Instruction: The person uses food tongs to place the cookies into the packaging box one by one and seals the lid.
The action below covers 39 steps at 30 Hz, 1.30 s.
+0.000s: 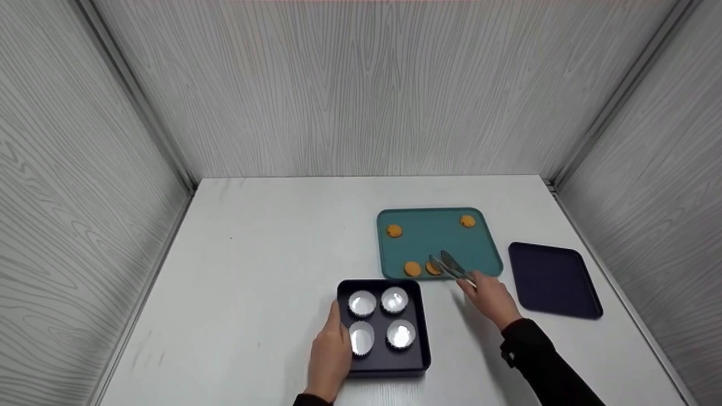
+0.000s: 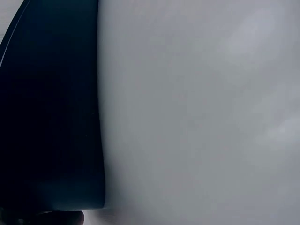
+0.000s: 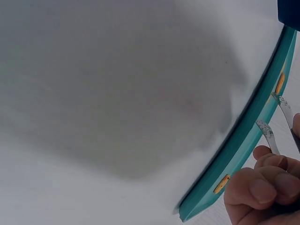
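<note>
My left hand holds the left side of a dark square baking pan, thumb at its rim. Inside the pan stand several white fluted paper cups. In the left wrist view the pan's dark wall fills the left side, and a fingertip shows at the bottom. My right hand grips metal tongs, their tips spread around a round orange-brown cookie at the front of a teal tray. Another cookie lies beside it. The right wrist view shows curled fingers on the tongs.
More cookies lie on the tray, one at the back left and one at the back right. A flat dark tray lies to the right. Grey wood-grain panels enclose the white table at the back and sides.
</note>
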Each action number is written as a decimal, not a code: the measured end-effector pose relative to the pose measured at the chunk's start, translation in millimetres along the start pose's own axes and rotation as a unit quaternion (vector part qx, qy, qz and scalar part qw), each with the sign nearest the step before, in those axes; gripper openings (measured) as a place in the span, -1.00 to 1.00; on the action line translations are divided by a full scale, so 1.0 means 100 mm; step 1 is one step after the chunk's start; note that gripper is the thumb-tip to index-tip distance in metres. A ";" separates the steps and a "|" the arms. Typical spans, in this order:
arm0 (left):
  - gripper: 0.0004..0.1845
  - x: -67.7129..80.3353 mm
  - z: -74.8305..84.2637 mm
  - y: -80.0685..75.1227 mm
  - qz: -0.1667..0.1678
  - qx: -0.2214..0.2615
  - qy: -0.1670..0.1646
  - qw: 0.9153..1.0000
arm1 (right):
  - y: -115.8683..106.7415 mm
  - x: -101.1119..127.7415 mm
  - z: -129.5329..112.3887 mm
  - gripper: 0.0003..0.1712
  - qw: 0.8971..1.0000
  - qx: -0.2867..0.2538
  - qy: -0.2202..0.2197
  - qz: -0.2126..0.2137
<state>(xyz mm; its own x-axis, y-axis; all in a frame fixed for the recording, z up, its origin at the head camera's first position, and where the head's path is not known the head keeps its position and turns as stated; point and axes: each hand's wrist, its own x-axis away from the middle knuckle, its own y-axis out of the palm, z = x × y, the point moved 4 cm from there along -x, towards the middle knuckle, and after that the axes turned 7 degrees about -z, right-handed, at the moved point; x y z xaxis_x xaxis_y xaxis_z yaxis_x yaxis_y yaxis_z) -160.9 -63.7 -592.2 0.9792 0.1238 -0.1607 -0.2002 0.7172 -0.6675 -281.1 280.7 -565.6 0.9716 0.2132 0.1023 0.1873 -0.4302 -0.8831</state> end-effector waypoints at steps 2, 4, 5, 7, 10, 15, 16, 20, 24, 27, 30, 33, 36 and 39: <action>-0.48 0.01 0.00 0.01 -0.002 -0.011 0.006 1.000 | 0.00 0.00 0.01 -0.58 1.000 0.000 -0.002 0.002; -0.47 0.01 0.01 0.02 -0.008 -0.018 0.008 1.000 | 0.01 0.00 0.03 -0.56 1.000 0.000 -0.005 0.004; -0.47 0.01 0.01 0.02 -0.010 -0.020 0.009 1.000 | 0.00 0.00 0.03 -0.56 1.000 0.000 -0.004 0.005; -0.47 0.01 0.00 0.03 -0.012 -0.022 0.008 1.000 | 0.00 0.00 0.04 -0.55 1.000 -0.001 -0.006 0.005; -0.46 0.01 0.00 0.04 -0.013 -0.024 0.006 1.000 | -0.01 0.00 0.04 -0.54 1.000 -0.004 -0.006 0.009; -0.45 0.02 0.01 0.05 -0.011 -0.037 0.014 0.999 | -0.04 0.01 0.05 -0.50 0.999 -0.022 -0.013 0.023; -0.45 0.02 0.01 0.05 -0.011 -0.039 0.015 0.999 | -0.05 0.01 0.05 -0.50 0.999 -0.026 -0.015 0.025; -0.45 0.02 0.01 0.05 -0.012 -0.035 0.015 0.999 | -0.08 0.01 0.03 -0.46 0.999 -0.040 -0.009 0.022; -0.44 0.03 0.01 0.04 -0.013 -0.032 0.010 0.999 | -0.07 0.00 0.03 -0.39 0.999 -0.052 0.004 0.011; -0.44 0.03 0.02 0.03 -0.013 -0.035 0.008 0.999 | -0.05 0.00 0.03 -0.38 0.998 -0.056 0.006 0.009; -0.44 0.03 0.02 0.03 -0.010 -0.036 0.012 0.999 | -0.03 0.00 0.02 -0.42 0.999 -0.052 -0.003 0.015; -0.45 0.03 0.02 0.03 -0.007 -0.034 0.016 0.999 | -0.03 0.02 0.00 -0.47 0.998 -0.047 -0.021 0.024; -0.45 0.03 0.01 0.05 -0.006 -0.034 0.017 0.999 | -0.03 0.04 -0.03 -0.50 0.998 -0.040 -0.029 0.028; -0.45 0.04 0.01 0.05 -0.005 -0.036 0.016 0.999 | -0.04 0.05 -0.04 -0.51 0.999 -0.031 -0.020 0.030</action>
<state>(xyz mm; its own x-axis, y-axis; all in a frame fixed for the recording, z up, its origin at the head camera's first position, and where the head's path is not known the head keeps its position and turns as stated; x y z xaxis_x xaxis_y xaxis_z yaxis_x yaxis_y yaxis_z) -158.2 -59.1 -595.8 0.9798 0.0939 -0.1763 -0.1934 0.6674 -0.7192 -276.4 279.6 -559.7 0.9750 0.2202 0.0298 0.1382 -0.4958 -0.8574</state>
